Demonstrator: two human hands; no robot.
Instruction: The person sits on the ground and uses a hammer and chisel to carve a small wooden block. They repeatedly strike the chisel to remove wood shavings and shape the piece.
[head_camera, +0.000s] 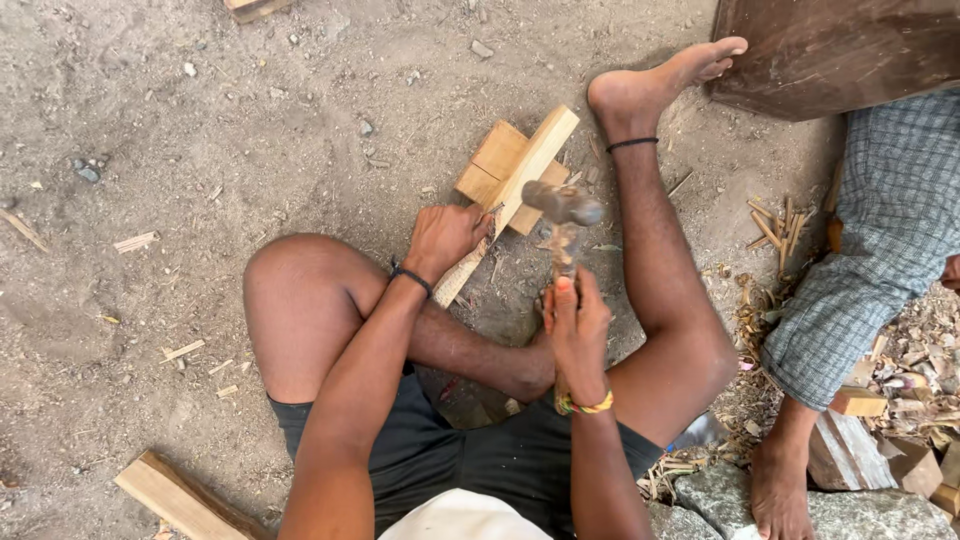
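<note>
I sit on sandy ground with my legs folded. My left hand (445, 238) grips a chisel or narrow wooden-handled tool against a long light wood strip (512, 190) that lies slanted across a small square wood block (496, 165). My right hand (577, 330) is closed around the wooden handle of a hammer (563, 208), whose metal head hangs blurred just above the strip, to the right of my left hand. My bare right foot (650, 85) rests beyond the block.
Another person's leg in checked cloth (880, 230) and bare foot (780, 480) stand at the right beside wood offcuts and shavings (890, 400). A dark wooden board (830, 50) lies top right. A plank (180, 495) lies bottom left, stones (720, 495) bottom right.
</note>
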